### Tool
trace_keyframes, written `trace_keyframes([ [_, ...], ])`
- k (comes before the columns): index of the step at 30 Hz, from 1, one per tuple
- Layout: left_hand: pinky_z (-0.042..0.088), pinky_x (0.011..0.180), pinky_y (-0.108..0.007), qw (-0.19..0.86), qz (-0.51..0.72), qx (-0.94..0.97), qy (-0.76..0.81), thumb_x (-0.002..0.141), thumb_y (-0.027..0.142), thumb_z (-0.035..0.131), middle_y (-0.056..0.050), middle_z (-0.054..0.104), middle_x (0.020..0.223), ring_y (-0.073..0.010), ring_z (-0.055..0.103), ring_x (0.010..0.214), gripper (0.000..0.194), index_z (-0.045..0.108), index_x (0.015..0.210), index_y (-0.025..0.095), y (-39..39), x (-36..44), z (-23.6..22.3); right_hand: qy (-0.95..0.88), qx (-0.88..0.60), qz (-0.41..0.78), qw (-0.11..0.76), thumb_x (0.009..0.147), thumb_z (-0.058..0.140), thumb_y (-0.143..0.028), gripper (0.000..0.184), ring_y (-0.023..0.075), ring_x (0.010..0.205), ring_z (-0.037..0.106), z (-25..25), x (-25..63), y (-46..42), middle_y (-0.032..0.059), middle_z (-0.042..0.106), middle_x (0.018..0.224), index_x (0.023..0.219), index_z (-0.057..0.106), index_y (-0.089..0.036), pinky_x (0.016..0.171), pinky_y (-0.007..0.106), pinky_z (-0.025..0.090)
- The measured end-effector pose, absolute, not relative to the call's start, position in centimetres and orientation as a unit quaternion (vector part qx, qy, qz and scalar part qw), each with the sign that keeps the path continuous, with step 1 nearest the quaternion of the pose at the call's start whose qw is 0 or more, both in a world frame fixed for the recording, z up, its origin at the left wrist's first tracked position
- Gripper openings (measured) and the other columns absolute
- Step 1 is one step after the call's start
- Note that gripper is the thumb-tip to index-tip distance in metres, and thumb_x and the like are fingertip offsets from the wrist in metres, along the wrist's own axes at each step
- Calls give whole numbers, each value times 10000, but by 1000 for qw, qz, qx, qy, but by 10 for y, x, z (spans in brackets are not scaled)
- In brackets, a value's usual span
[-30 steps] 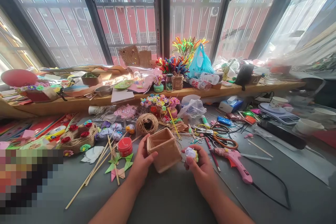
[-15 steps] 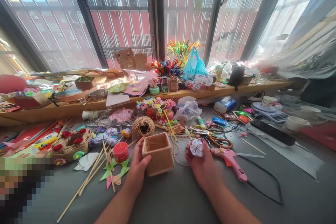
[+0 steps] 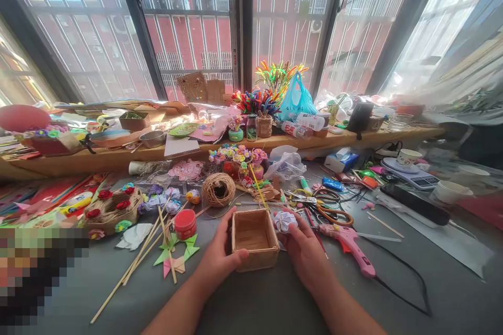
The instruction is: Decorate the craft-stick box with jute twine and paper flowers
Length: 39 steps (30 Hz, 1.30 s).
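My left hand [image 3: 223, 254] grips a small square brown box [image 3: 257, 260] by its left side, with the thumb over the near edge. The box's open top is tilted toward me, and its inside shows bare. In my right hand [image 3: 304, 248] is a white folded-paper flower [image 3: 284, 221], pinched by the fingers just right of the box's far corner. A small gap seems to part flower and box. Behind the box lies a ball of twine [image 3: 218, 190]. A pink glue gun [image 3: 349, 246] rests on the table to the right of my right hand.
Left of my hands lie a red tub [image 3: 185, 224], wooden sticks [image 3: 131, 267], folded green paper [image 3: 190, 248] and a twine-wrapped basket with flowers [image 3: 113, 212]. Scissors [image 3: 330, 207] sit behind the glue gun. A cluttered ledge [image 3: 212, 147] runs along the window; a scale [image 3: 411, 174] stands right.
The box has moved right and tipped so that its opening faces me more. My right hand has brought the paper flower closer to it. The view has shifted slightly left.
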<state>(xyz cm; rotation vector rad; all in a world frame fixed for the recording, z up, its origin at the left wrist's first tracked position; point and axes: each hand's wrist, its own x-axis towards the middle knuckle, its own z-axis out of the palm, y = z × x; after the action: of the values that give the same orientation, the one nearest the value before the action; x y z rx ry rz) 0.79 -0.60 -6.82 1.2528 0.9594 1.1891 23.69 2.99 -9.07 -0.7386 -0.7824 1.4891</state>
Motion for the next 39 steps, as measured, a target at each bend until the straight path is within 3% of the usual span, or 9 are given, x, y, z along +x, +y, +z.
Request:
trace_keyframes([
  [3,409,1208,-577,570,483,548,376,702,656,896,-178,501,1615,-449,463,1492,1187,289,1655,295,-8,8,-68,-356,-341,636,594,809,874,-476,503,239,823,716,-93,241,29,13,768,967,1260,698,-340,735,385,591],
  [8,395,1218,-550,582,459,580,336,701,646,905,-178,472,1632,-432,452,1504,1135,350,1626,293,-9,6,-72,-397,-394,540,629,834,830,-465,464,236,933,696,-75,255,34,27,750,1127,1256,694,-328,802,363,568],
  [12,407,1207,-570,579,445,600,327,717,664,890,-176,462,1644,-438,458,1501,1082,394,1611,308,-8,6,-72,-582,-423,438,539,867,773,-388,481,259,1022,680,-43,251,48,60,727,1258,1326,664,-294,896,401,550],
  [16,374,1232,-583,542,451,623,338,706,701,877,-160,354,1718,-455,423,1521,1101,402,1623,319,-8,4,-72,-712,-431,345,434,868,711,-270,378,259,967,683,-20,231,65,69,737,1198,1246,697,-267,872,420,553],
  [23,398,1201,-625,552,443,615,348,659,710,902,-207,413,1676,-480,422,1507,1239,322,1658,261,-5,3,-80,-810,-312,323,376,834,710,-131,499,279,1322,608,-16,221,65,69,668,1382,1300,700,-309,1138,454,475],
  [29,413,1186,-618,549,436,621,351,647,698,914,-194,451,1643,-475,471,1459,1142,436,1583,250,-3,4,-77,-826,-289,335,350,923,709,-225,363,285,1325,625,-15,225,64,71,687,1380,1274,715,-320,1111,452,524],
  [36,437,1165,-597,559,440,616,338,662,680,915,-189,484,1611,-470,498,1433,1110,445,1570,248,-5,7,-70,-826,-330,318,330,881,710,-192,659,293,1372,600,-20,226,62,101,631,1496,1511,546,-295,1134,480,518],
  [39,434,1168,-587,553,441,620,339,667,662,921,-182,509,1584,-458,514,1419,1074,467,1545,244,-5,8,-68,-839,-298,316,329,856,700,-150,572,289,1384,594,-20,227,63,106,627,1481,1408,624,-279,1132,452,520],
])
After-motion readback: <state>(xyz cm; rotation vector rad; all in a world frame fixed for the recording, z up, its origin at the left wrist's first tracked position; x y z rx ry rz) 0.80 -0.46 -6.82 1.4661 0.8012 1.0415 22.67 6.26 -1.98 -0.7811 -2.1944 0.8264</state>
